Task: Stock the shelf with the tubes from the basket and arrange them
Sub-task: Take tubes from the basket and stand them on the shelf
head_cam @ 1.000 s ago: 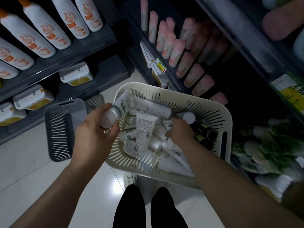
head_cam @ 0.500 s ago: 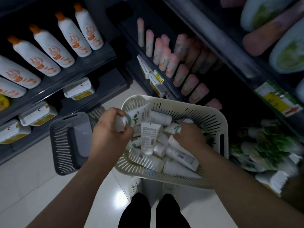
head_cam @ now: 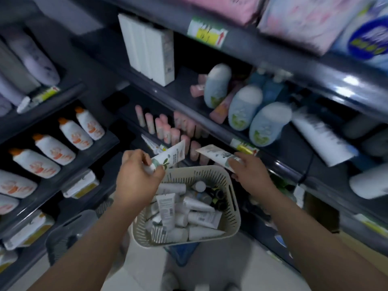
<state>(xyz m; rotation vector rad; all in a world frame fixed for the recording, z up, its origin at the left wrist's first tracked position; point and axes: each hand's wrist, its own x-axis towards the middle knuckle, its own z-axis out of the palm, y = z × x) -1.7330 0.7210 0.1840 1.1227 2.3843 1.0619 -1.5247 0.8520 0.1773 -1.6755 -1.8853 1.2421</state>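
A cream slotted basket stands on the floor below me, filled with several white tubes. My left hand grips a white tube with a green leaf print by its cap end, above the basket's far left rim. My right hand holds a second white tube, lifted above the basket's far right corner, its flat end pointing left. Both tubes are raised toward the dark shelf that carries pink tubes.
A grey empty basket stands at lower left. White bottles with orange caps lie on the left shelves. Pale blue bottles and white boxes fill the shelf above. Yellow price tags line the shelf edges.
Both hands rose out of the basket, each with a tube; the right hand picked one up. The view tilted up toward the shelves.
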